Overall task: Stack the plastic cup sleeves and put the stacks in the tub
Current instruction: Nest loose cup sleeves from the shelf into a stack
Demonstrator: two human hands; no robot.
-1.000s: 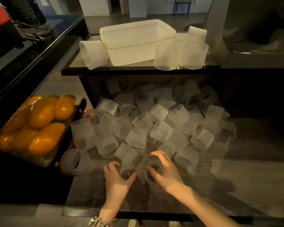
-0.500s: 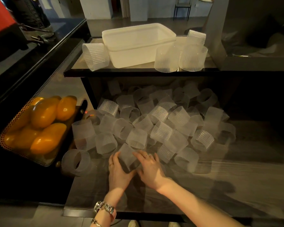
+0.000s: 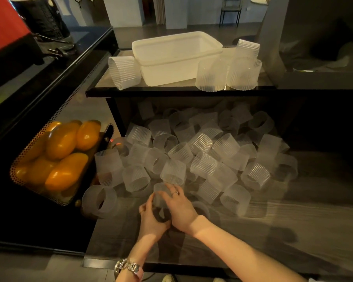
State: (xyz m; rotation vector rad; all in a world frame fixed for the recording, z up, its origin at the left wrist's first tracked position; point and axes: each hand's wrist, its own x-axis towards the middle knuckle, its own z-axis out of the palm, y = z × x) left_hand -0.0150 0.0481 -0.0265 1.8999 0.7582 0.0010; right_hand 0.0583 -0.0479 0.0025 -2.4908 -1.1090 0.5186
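A loose pile of several clear ribbed cup sleeves covers the dark lower surface. At its near edge my left hand and my right hand hold one sleeve between them, fingers curled round its sides. The white plastic tub stands on the raised shelf at the back; nothing shows inside it. A sleeve stack lies on its side left of the tub. Upright sleeve stacks stand right of it.
A perforated metal tray with several orange-yellow mangoes sits at the left. A single sleeve lies at the left edge of the lower surface. A black counter runs along the left. Bare wood-grain surface lies to the right.
Both hands came together from a spread position and moved slightly forward into the pile's near edge, closing round one sleeve.
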